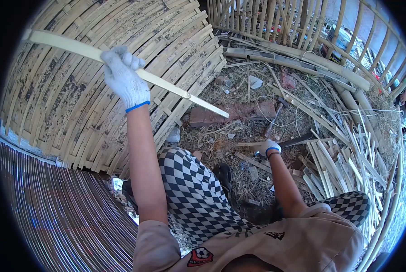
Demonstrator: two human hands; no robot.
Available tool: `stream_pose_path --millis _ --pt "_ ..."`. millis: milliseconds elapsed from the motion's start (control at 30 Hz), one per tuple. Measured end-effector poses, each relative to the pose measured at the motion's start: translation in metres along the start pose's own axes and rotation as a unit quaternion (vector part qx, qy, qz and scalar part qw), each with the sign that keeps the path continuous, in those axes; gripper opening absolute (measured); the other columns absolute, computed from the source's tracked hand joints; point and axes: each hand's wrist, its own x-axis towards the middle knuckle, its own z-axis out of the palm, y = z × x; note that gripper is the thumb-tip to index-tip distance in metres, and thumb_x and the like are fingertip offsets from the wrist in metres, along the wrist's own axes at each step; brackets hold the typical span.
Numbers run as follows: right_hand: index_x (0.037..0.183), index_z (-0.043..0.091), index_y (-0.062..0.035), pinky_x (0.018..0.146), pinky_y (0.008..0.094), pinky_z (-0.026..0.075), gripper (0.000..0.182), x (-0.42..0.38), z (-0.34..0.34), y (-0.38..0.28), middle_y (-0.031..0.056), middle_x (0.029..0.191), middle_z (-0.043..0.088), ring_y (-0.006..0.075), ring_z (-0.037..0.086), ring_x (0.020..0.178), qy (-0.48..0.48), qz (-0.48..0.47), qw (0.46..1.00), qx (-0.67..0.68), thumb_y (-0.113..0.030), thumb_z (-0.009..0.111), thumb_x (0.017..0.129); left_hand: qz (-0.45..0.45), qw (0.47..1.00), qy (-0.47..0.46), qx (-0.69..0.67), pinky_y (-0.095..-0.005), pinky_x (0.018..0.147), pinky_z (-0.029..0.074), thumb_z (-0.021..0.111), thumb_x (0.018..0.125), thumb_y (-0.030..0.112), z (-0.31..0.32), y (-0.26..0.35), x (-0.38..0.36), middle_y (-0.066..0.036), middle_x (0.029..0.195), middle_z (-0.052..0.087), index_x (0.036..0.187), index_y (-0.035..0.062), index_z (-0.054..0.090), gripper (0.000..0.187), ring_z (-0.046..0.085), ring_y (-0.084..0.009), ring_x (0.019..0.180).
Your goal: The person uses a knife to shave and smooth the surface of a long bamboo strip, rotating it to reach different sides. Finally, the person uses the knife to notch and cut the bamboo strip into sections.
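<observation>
My left hand (125,77), in a white glove with a blue cuff, is closed around a long pale bamboo strip (166,85). The strip slants down to the right, its lower end over a reddish brick slab (207,117) on the ground. Lower right, my gloved right hand (268,147) is closed around the handle of a machete (297,140). Its dark blade points right, and the light wooden handle end sticks out to the left. Behind that hand lies a hammer (282,102), its handle running down toward the glove.
Left of me stands a woven bamboo panel (89,99), with corrugated sheeting (62,204) below it. Split bamboo strips (334,167) are piled at right. Bamboo poles (298,56) and a slatted fence (266,18) run along the back. Straw and scraps cover the ground.
</observation>
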Motion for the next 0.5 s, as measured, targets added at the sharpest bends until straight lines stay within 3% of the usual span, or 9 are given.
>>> stream_pose_path --millis 33,133,167,267,300,400,433,467,500 --pt "0.129 0.067 -0.0115 0.098 0.0463 0.055 0.069 -0.022 -0.002 -0.009 0.0233 0.122 0.072 0.0357 0.069 0.116 0.061 0.07 0.994 0.053 -0.063 0.066 0.084 -0.01 1.0 -0.023 -0.006 -0.0317 0.056 0.037 0.042 0.109 0.048 -0.005 -0.003 0.004 0.002 0.065 0.032 0.102 -0.0016 0.051 0.051 0.031 -0.0116 0.057" --pt "0.128 0.062 -0.0109 0.095 0.0477 0.055 0.067 -0.048 0.016 -0.01 0.0245 0.118 0.072 0.0375 0.07 0.113 0.122 0.116 0.971 0.172 -0.061 0.068 0.083 -0.011 0.998 -0.045 -0.048 -0.0324 0.058 0.041 0.036 0.109 0.059 -0.001 -0.012 0.003 0.001 0.064 0.034 0.102 -0.0008 0.052 0.062 0.033 -0.0128 0.056" --pt "0.115 0.063 -0.008 0.091 0.047 0.055 0.055 -0.053 0.021 -0.009 0.0238 0.11 0.074 0.0388 0.072 0.105 0.151 0.118 0.958 0.213 -0.05 0.075 0.082 -0.026 0.998 -0.045 -0.029 -0.0339 0.061 0.045 0.026 0.107 0.067 0.001 -0.012 0.002 0.0 0.063 0.037 0.102 0.0004 0.053 0.072 0.035 -0.0143 0.055" --pt "0.109 0.059 -0.0089 0.091 0.0459 0.055 0.047 -0.047 0.05 0.008 0.0195 0.103 0.074 0.0386 0.072 0.101 0.214 0.122 0.895 0.371 -0.038 0.078 0.078 -0.046 0.998 -0.036 -0.017 -0.034 0.063 0.048 0.02 0.108 0.067 0.003 -0.013 0.004 -0.001 0.064 0.04 0.101 0.0013 0.054 0.074 0.037 -0.0152 0.055" --pt "0.109 0.053 -0.0081 0.09 0.0462 0.054 0.048 -0.05 0.049 0.003 0.0208 0.101 0.072 0.0413 0.071 0.098 0.255 0.125 0.851 0.442 -0.029 0.08 0.075 -0.041 0.998 -0.051 -0.009 -0.0349 0.066 0.051 0.017 0.108 0.065 0.0 -0.014 0.006 -0.001 0.065 0.043 0.1 0.0018 0.054 0.074 0.039 -0.0159 0.055" --pt "0.118 0.048 -0.0084 0.092 0.0448 0.054 0.054 -0.065 0.045 -0.013 0.0234 0.109 0.069 0.042 0.069 0.099 0.312 0.165 0.762 0.543 -0.026 0.077 0.077 -0.047 0.998 -0.042 -0.02 -0.0337 0.063 0.052 0.026 0.105 0.071 -0.005 -0.022 0.011 0.0 0.062 0.045 0.096 0.003 0.059 0.076 0.041 -0.0133 0.054" --pt "0.127 0.043 -0.0065 0.091 0.044 0.054 0.063 -0.033 0.064 -0.007 0.0235 0.111 0.066 0.0406 0.068 0.096 0.328 0.24 0.752 0.519 -0.024 0.076 0.077 -0.043 0.997 -0.058 -0.024 -0.0339 0.064 0.052 0.028 0.105 0.07 -0.007 -0.024 0.01 0.0 0.064 0.047 0.098 0.0022 0.06 0.075 0.044 -0.0137 0.056" --pt "0.128 0.043 -0.0011 0.089 0.0459 0.054 0.064 -0.021 0.07 -0.004 0.0218 0.112 0.065 0.0366 0.068 0.1 0.287 0.282 0.701 0.589 -0.026 0.076 0.079 -0.038 0.996 -0.073 -0.028 -0.0341 0.066 0.053 0.03 0.106 0.068 -0.01 -0.026 0.011 -0.001 0.065 0.049 0.099 0.0013 0.061 0.074 0.046 -0.0142 0.057" --pt "0.111 0.051 -0.0043 0.071 0.0419 0.052 0.041 -0.01 0.08 0.009 0.0154 0.097 0.065 0.0297 0.066 0.081 0.212 0.275 0.62 0.704 -0.024 0.073 0.083 -0.033 0.995 -0.09 -0.031 -0.0343 0.067 0.054 0.033 0.106 0.067 -0.013 -0.027 0.01 -0.002 0.067 0.051 0.101 0.0004 0.061 0.073 0.049 -0.0146 0.059"
